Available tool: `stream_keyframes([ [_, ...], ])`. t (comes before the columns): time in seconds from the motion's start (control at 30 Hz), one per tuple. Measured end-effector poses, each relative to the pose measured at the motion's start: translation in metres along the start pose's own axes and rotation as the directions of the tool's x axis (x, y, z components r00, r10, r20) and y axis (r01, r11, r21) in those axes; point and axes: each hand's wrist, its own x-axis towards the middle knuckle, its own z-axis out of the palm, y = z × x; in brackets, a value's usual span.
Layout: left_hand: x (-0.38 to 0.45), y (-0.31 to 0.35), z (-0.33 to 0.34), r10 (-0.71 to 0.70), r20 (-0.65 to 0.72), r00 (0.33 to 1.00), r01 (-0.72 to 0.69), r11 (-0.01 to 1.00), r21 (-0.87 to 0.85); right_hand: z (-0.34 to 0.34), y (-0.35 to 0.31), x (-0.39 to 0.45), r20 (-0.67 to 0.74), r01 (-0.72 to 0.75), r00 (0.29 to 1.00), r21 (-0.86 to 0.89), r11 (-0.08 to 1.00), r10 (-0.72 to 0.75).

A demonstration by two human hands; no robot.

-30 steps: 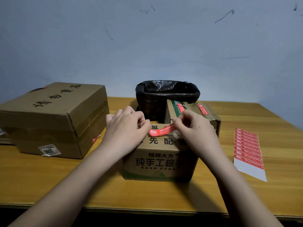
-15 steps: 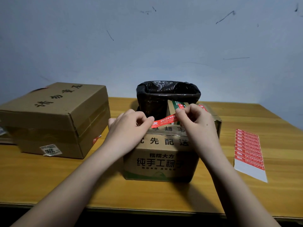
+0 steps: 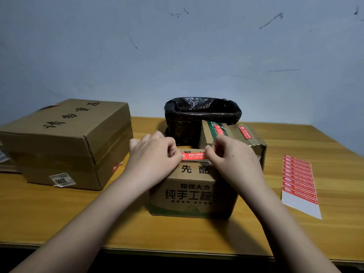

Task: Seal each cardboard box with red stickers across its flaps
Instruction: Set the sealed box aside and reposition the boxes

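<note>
From the head camera, both hands meet over the top of the near cardboard box (image 3: 194,186), which stands in the middle of the wooden table (image 3: 59,213) with printed black characters on its front. The left hand (image 3: 153,154) pinches the left end of a red sticker (image 3: 193,156) with curled fingers, and the right hand (image 3: 232,154) pinches the right end. Held taut between them, the strip lies level along the near edge of the box top, probably so that it can be laid flat without creasing. Whether it already touches the cardboard cannot be told.

Just behind, on the right, a smaller box (image 3: 232,138) already carries two red stickers (image 3: 244,132) over its top, so it seems finished and set aside. A bin lined with a black bag (image 3: 201,115) stands at the far middle, within easy reach, likely for peeled waste. To the left sits a large cardboard box (image 3: 65,142) with old labels on its near side; a bit of red shows at its far edge. The sticker sheet (image 3: 299,180) lies on the table at the right, near the right hand, its lower part already stripped white.
</note>
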Motion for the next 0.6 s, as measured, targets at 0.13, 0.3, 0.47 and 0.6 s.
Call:
stream_keyframes([
  [0.13,0.0012,0.0008,0.0004,0.018,0.006,1.000,-0.018,0.999,0.026,0.0019,0.0011,0.0000,-0.016,0.078,0.997,-0.123,0.989,-0.080],
  [0.3,0.0025,0.0034,0.0018,0.034,0.007,0.999,-0.035,0.995,0.094,0.0030,0.0039,0.0000,-0.014,0.144,0.989,-0.205,0.968,-0.150],
  [0.47,0.0032,0.0046,0.0024,0.037,0.002,0.999,-0.037,0.987,0.154,0.0029,0.0045,-0.0002,0.024,0.173,0.985,-0.239,0.955,-0.172],
  [0.6,0.0037,0.0055,0.0023,0.043,0.004,0.999,-0.043,0.980,0.196,0.0021,0.0042,0.0004,0.059,0.189,0.982,-0.252,0.949,-0.179],
])
